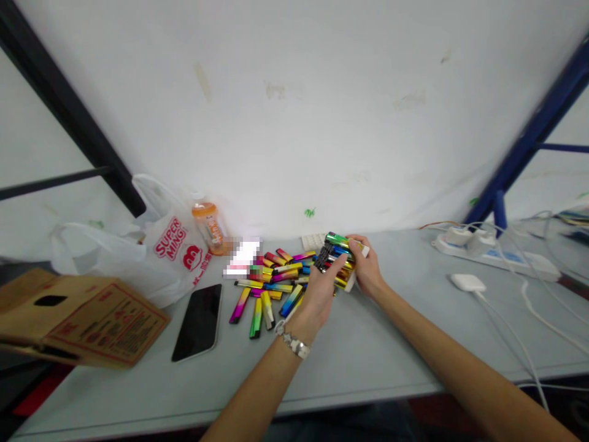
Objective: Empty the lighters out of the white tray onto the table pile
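Above the desk, slightly right of centre, a bunch of shiny multicoloured lighters (339,250) sits in a shallow white holder (351,282), tilted with the black tops toward the left. My right hand (367,265) grips the holder and lighters from the right side. Coming from the left, my left hand (317,298) closes on the bunch, thumb along the lighters; its other fingers are mostly hidden. Beside it lies a loose pile of lighters (279,287) in yellow, pink, green and blue. A white gridded tray (313,241) shows partly behind the pile.
To the left are a black phone (199,322), an open cardboard box (108,316), a white plastic bag (151,258) and an orange drink bottle (209,226). A power strip (501,258) with cables and a white charger (468,283) lie on the right. The wall borders the desk.
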`<act>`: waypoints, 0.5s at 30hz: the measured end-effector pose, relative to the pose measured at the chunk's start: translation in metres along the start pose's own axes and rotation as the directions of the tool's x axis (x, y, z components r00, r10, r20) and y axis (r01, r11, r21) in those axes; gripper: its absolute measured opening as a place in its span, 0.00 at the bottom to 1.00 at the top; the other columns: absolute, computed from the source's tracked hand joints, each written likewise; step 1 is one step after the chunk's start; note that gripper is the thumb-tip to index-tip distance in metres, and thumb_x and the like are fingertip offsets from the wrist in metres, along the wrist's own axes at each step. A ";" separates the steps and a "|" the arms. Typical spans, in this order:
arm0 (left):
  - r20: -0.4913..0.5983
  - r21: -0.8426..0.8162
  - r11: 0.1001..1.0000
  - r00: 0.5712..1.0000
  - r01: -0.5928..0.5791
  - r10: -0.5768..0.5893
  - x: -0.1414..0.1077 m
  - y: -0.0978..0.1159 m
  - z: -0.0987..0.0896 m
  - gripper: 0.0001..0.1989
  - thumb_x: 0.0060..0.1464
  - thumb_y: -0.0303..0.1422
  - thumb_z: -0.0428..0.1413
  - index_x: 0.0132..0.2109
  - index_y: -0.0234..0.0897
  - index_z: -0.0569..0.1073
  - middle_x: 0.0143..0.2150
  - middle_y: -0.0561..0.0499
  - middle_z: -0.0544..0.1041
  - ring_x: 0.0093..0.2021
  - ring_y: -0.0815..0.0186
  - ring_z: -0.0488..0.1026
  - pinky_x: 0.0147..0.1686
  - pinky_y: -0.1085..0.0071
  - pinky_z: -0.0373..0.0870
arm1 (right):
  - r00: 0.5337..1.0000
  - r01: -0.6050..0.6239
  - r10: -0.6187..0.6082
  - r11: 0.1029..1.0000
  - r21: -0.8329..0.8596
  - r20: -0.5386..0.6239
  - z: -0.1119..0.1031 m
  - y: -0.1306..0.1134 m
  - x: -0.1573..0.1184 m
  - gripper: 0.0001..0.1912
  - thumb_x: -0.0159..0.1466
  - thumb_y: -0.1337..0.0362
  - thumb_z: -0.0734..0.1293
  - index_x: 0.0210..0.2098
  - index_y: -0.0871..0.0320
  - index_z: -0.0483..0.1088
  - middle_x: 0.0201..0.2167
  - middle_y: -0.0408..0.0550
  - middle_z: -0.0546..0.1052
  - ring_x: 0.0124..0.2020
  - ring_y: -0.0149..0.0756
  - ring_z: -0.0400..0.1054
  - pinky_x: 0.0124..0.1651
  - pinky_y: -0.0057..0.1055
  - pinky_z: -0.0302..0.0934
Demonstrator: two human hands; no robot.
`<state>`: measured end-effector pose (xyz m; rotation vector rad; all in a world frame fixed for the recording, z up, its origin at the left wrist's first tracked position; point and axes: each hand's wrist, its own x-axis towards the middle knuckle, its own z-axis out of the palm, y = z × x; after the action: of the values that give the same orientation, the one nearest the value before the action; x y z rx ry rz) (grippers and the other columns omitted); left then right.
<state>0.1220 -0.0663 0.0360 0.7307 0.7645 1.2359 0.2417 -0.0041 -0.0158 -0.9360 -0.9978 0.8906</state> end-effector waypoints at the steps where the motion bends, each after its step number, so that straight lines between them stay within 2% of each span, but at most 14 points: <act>1: 0.009 -0.006 1.000 1.000 0.014 -0.014 0.000 0.002 -0.001 0.23 0.52 0.34 0.63 0.55 0.36 0.72 0.55 0.43 0.78 0.57 0.58 0.74 0.60 0.59 0.68 | 1.000 -0.018 0.018 1.000 0.016 -0.009 0.000 0.000 0.000 0.22 0.57 0.45 0.71 0.42 0.53 0.69 0.32 0.41 0.75 0.32 0.36 0.71 0.37 0.32 0.68; 7: 0.072 0.029 0.997 0.994 0.078 -0.080 0.001 0.011 -0.006 0.14 0.60 0.35 0.55 0.51 0.37 0.74 0.51 0.45 0.80 0.55 0.61 0.75 0.58 0.61 0.71 | 0.980 -0.160 0.180 0.965 0.208 -0.082 -0.003 0.004 0.003 0.21 0.55 0.45 0.73 0.37 0.51 0.67 0.28 0.38 0.75 0.30 0.36 0.73 0.35 0.34 0.71; 11: 0.059 0.124 0.990 0.995 0.070 -0.078 0.005 0.015 -0.010 0.11 0.60 0.37 0.52 0.45 0.38 0.76 0.44 0.46 0.81 0.50 0.60 0.77 0.58 0.59 0.72 | 0.972 -0.223 0.236 0.938 0.264 -0.018 -0.008 0.008 0.003 0.21 0.58 0.42 0.70 0.37 0.51 0.65 0.29 0.40 0.77 0.31 0.39 0.75 0.37 0.39 0.74; 15: 0.028 0.164 0.983 0.996 0.082 -0.088 0.007 0.021 -0.015 0.11 0.60 0.34 0.49 0.42 0.38 0.74 0.42 0.46 0.81 0.48 0.61 0.77 0.57 0.61 0.72 | 0.976 -0.218 0.216 0.953 0.211 0.034 -0.012 0.010 0.004 0.26 0.59 0.36 0.65 0.38 0.52 0.68 0.31 0.46 0.80 0.34 0.44 0.77 0.39 0.44 0.74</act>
<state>0.0992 -0.0545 0.0437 0.8415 0.8661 1.0898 0.2519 0.0003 -0.0271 -0.8685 -0.7986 1.1649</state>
